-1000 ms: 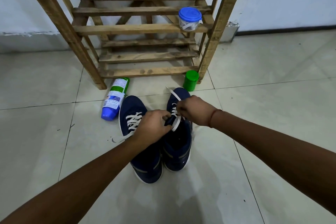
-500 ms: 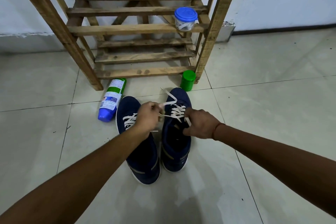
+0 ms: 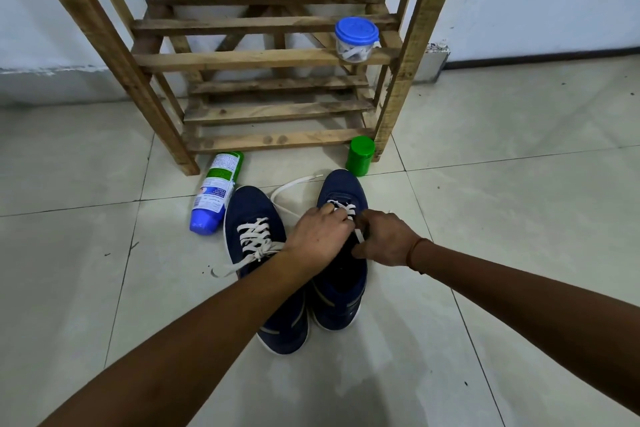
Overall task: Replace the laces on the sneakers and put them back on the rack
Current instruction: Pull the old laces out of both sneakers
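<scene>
Two navy sneakers stand side by side on the tiled floor in front of a wooden rack (image 3: 263, 59). The left sneaker (image 3: 254, 218) is fully laced in white, its loose ends trailing to the left. On the right sneaker (image 3: 341, 191), a white lace (image 3: 291, 187) runs through the front eyelets and loops out toward the toe. My left hand (image 3: 320, 234) pinches this lace at the eyelets. My right hand (image 3: 386, 239) grips the lace's other end beside the tongue. The eyelets under my hands are hidden.
A blue and green spray bottle (image 3: 214, 192) lies on the floor left of the sneakers. A green cap (image 3: 360, 155) stands by the rack's right leg. A clear jar with a blue lid (image 3: 356, 40) sits on a rack slat.
My hands have come back together over the right sneaker's eyelets. The lace that was stretched between them now lies slack in a loop toward the toe.
</scene>
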